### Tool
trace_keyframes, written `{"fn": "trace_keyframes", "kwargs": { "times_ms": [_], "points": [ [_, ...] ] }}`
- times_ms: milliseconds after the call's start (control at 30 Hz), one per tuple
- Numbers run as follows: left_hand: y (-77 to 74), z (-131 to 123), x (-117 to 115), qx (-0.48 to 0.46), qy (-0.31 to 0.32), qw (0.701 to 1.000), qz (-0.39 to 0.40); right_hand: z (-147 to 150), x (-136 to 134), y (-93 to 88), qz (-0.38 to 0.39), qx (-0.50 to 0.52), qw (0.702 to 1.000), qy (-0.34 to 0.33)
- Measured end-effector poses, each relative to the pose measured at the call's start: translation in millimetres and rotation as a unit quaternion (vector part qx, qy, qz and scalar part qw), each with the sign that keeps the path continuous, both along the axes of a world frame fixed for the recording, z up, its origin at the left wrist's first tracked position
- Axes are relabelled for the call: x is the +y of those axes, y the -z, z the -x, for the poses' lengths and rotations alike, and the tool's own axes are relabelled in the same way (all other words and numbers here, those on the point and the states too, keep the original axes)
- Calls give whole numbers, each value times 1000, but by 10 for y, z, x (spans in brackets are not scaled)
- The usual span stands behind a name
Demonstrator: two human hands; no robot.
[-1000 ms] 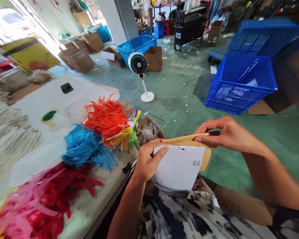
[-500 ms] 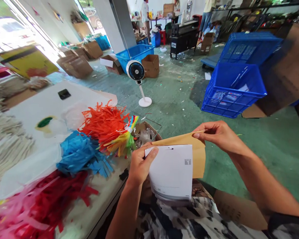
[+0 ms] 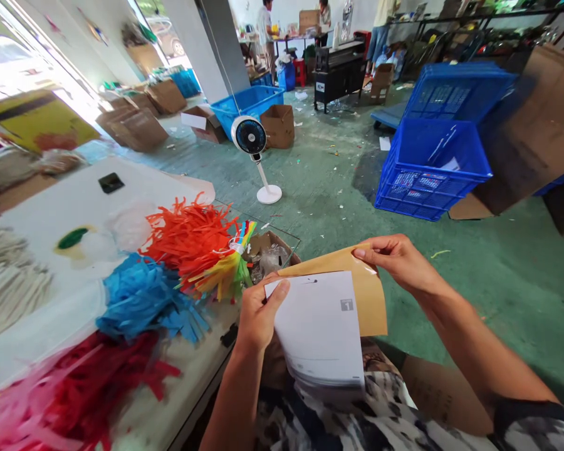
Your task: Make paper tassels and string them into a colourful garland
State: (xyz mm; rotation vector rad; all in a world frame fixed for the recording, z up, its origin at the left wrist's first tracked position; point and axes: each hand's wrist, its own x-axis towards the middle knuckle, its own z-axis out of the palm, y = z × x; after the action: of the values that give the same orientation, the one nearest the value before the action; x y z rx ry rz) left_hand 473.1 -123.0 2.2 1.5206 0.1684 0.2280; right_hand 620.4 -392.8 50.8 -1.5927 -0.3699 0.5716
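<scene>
My left hand (image 3: pixel 258 313) grips the left edge of a white printed sheet (image 3: pixel 319 329) and the brown paper envelope (image 3: pixel 369 294) behind it, thumb lying across the sheet's top corner. My right hand (image 3: pixel 395 260) pinches the envelope's upper right edge between thumb and fingers. Both are held over my lap, just off the table's corner. The sheet stands partly out in front of the envelope; a small grey square with "1" shows near its top right.
The white table (image 3: pixel 136 181) at left carries orange (image 3: pixel 188 235), blue (image 3: pixel 141 297) and red (image 3: pixel 98 382) tissue tassels and a multicoloured one (image 3: pixel 228 269). An open carton (image 3: pixel 267 250) sits beyond the corner. A floor fan (image 3: pixel 251 141), blue crates (image 3: pixel 432 166), cardboard boxes and distant people stand on the green floor.
The envelope and sheet have come down and left a little with both hands. My right hand has shifted from covering the envelope's top to pinching its edge. The view has tilted up.
</scene>
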Motion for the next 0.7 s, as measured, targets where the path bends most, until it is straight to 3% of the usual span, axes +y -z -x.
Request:
{"fn": "trace_keyframes", "kwargs": {
  "times_ms": [200, 367, 700],
  "points": [
    [22, -1, 13, 12, 21, 999, 24, 42, 33, 68, -3, -29, 998, 48],
    [18, -5, 2, 22, 17, 998, 48, 93, 45, 15, 4, -53, 997, 59],
    [-52, 10, 40, 6, 3, 999, -32, -64, -22, 34, 13, -11, 998, -65]
  ]
}}
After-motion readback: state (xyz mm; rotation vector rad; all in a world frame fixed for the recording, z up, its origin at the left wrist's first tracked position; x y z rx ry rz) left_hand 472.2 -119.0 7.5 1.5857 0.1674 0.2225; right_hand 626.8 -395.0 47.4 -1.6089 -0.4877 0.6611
